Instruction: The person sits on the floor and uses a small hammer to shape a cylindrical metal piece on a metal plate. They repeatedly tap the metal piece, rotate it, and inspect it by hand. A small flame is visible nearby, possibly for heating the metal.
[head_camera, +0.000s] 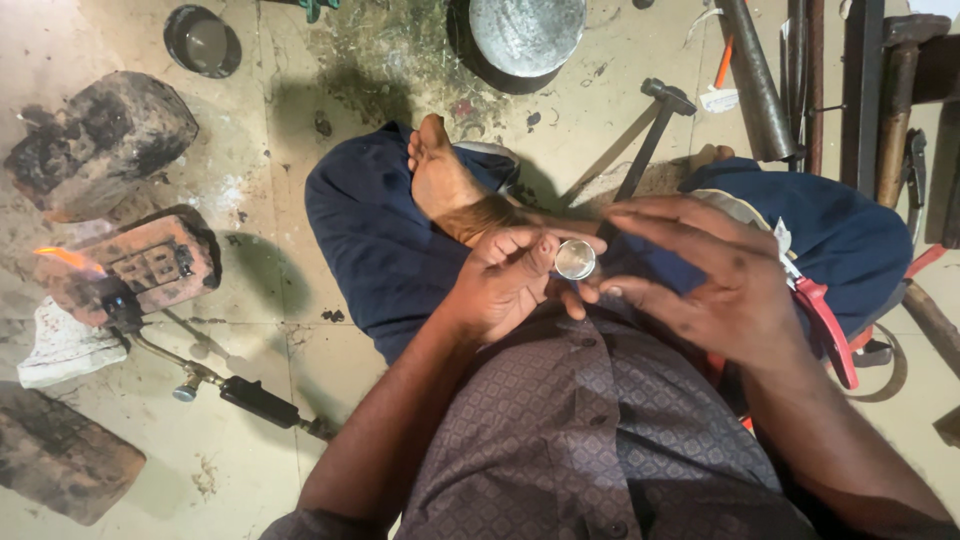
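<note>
A small round silver metal disc (575, 259) is held above the seated person's lap, near the crossed ankle, its flat shiny face turned up toward the camera; being circular, it shows no long axis. The left hand (505, 280), forearm rising from lower left, curls its fingers (520, 245) around the disc's left edge and pinches it, while the right hand (700, 275) reaches in from the right with fingers extended and nearly flat, their tips touching the disc's right rim. On the floor, a hammer (650, 135) lies beyond the hands and a gas torch (215, 380) burns against a brick (150, 262) at left.
</note>
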